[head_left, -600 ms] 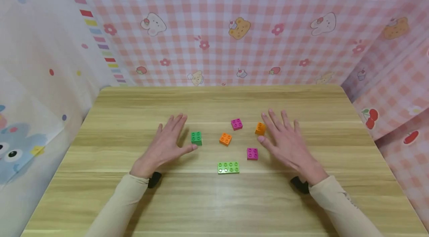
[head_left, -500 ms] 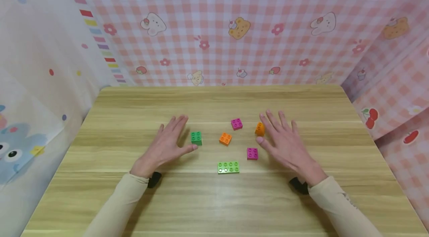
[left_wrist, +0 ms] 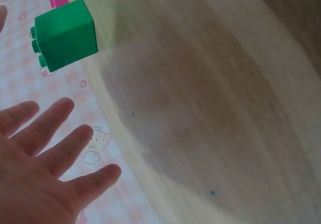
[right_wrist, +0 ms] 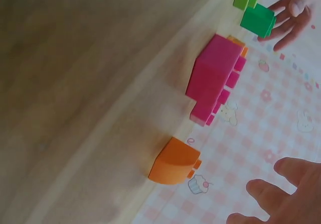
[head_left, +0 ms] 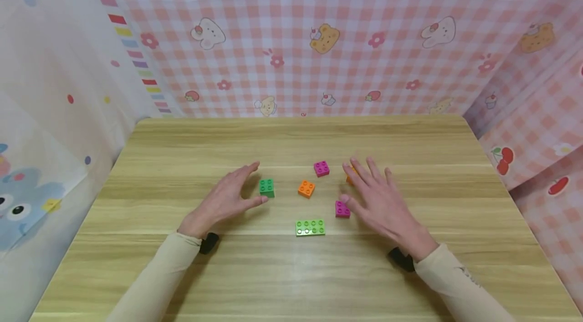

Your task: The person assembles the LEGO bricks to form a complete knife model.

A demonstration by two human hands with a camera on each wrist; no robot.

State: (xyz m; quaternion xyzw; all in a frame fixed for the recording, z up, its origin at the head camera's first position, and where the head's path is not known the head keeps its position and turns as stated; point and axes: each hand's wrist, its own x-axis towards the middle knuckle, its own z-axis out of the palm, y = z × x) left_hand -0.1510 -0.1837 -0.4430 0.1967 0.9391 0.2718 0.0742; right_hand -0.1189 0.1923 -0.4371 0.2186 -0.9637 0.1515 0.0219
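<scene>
Beside the dark green building brick (head_left: 267,189), my left hand (head_left: 223,200) hovers with fingers spread and thumb near the brick's front. In the left wrist view that green brick (left_wrist: 65,35) stands apart from the fingers. My right hand (head_left: 384,205) hangs over the right side of the group, its fingers extended. They partly cover an orange curved brick (head_left: 349,176), and the thumb overlaps a magenta brick (head_left: 340,209). The right wrist view has the orange curved brick (right_wrist: 175,162) clear of the fingertips. Neither hand holds anything.
Between the hands lie a small orange brick (head_left: 306,189), another magenta brick (head_left: 321,168) farther back, and a long lime-green brick (head_left: 310,228) nearer the front. All rest on the wooden table (head_left: 291,281). A checked curtain (head_left: 291,33) hangs behind its back edge.
My right hand has moved left and slightly toward me, covering more of the orange curved brick and part of the magenta one. My left hand's fingers have tilted slightly toward the green brick.
</scene>
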